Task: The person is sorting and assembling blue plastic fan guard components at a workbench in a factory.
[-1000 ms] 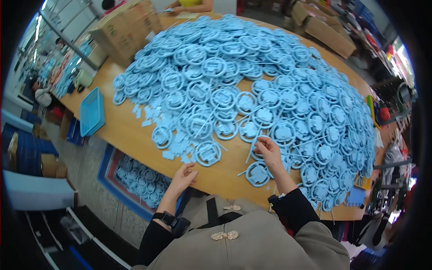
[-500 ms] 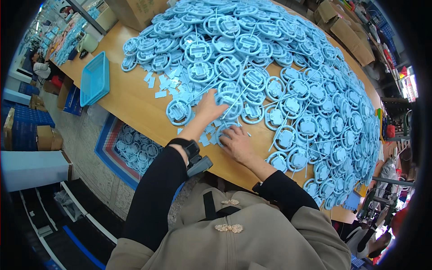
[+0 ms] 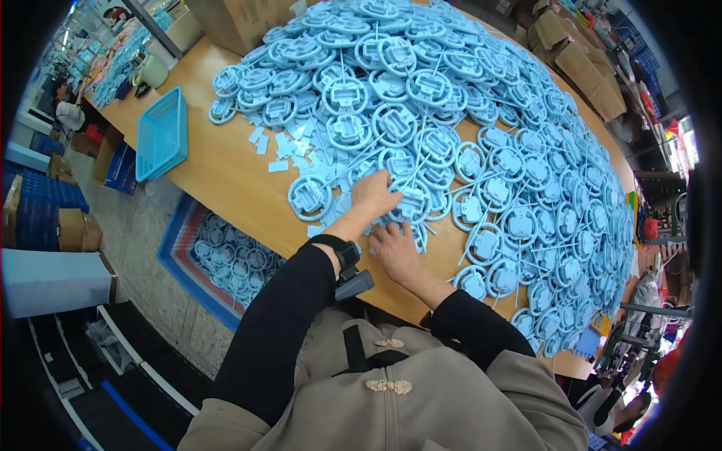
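Light-blue round plastic pieces, each a ring with a boxy centre, crowd the table. My left hand (image 3: 374, 197) is closed on the edge of one ring piece (image 3: 413, 203), thumb and fingers pinching it near the pile's front. Just in front, my right hand (image 3: 400, 254) rests low over the table, its bent fingers on another ring piece (image 3: 422, 237), mostly hidden under the hand. Beside my left hand lies a loose ring piece (image 3: 310, 198). Small flat light-blue plates (image 3: 278, 166) are scattered behind it.
The big pile (image 3: 519, 165) covers the table's back and right, with thin rods among it. A blue basket (image 3: 162, 135) stands at the table's left edge. Below, a blue-rimmed crate (image 3: 180, 255) holds more ring pieces. A cardboard box (image 3: 233, 22) is at the back.
The whole view has shifted slightly. My left hand has come down toward my right hand, onto a ring piece nearer it. The ring piece under my right hand is now more covered.
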The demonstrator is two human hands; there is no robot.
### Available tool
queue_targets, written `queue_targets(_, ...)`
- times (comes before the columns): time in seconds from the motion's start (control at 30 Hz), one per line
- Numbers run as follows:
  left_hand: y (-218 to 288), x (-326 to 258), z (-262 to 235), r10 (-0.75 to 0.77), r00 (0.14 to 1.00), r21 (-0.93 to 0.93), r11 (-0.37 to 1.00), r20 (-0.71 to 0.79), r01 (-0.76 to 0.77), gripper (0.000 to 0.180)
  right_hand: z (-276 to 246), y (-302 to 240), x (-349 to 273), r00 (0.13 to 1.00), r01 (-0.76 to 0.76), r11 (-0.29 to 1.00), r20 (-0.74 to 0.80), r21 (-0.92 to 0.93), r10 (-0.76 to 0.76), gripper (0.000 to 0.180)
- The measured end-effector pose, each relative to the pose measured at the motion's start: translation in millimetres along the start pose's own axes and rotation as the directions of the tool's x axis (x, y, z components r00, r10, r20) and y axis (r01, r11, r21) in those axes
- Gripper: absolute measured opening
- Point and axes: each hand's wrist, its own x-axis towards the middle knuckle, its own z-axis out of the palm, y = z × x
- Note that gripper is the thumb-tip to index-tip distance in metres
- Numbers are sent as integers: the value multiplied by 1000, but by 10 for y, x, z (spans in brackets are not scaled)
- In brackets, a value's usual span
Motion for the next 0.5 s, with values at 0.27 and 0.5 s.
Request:
queue_targets(0.27, 13, -17, -76, -36, 999, -36, 999, -23, 35, 65, 77, 164, 77, 974, 215, 977, 73, -7, -214, 21)
queue_targets(0.5, -90, -37, 522, -128, 979, -220, 971, -159, 91, 63, 309, 137, -73, 939, 342, 935, -61, 90, -338, 54)
